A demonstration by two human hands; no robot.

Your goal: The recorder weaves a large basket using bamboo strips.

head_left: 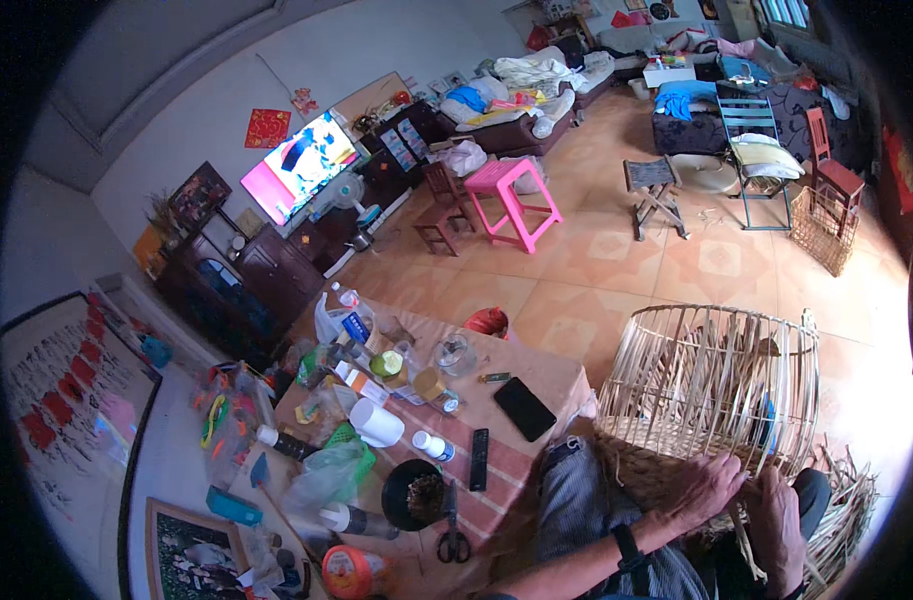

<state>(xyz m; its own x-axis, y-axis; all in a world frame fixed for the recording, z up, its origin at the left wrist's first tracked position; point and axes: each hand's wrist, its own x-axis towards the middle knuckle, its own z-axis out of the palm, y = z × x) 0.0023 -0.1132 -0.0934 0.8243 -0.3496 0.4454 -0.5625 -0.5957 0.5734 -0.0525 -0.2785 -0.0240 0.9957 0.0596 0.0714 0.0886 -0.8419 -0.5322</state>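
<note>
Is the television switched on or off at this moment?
On: the television shows a bright picture, with pink, white and blue areas on its screen.

Dim L, glare on R floor (865, 345); TV (302, 168) bright; edges bent, blk corners.

Head-worn fisheye; looks down, forward; basket (699, 388) near.

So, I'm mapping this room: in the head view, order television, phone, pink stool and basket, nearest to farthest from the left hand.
1. Basket, at the left hand.
2. Phone, on the table, left.
3. Pink stool, beyond the table.
4. Television, upper left, beyond the stool.
</note>
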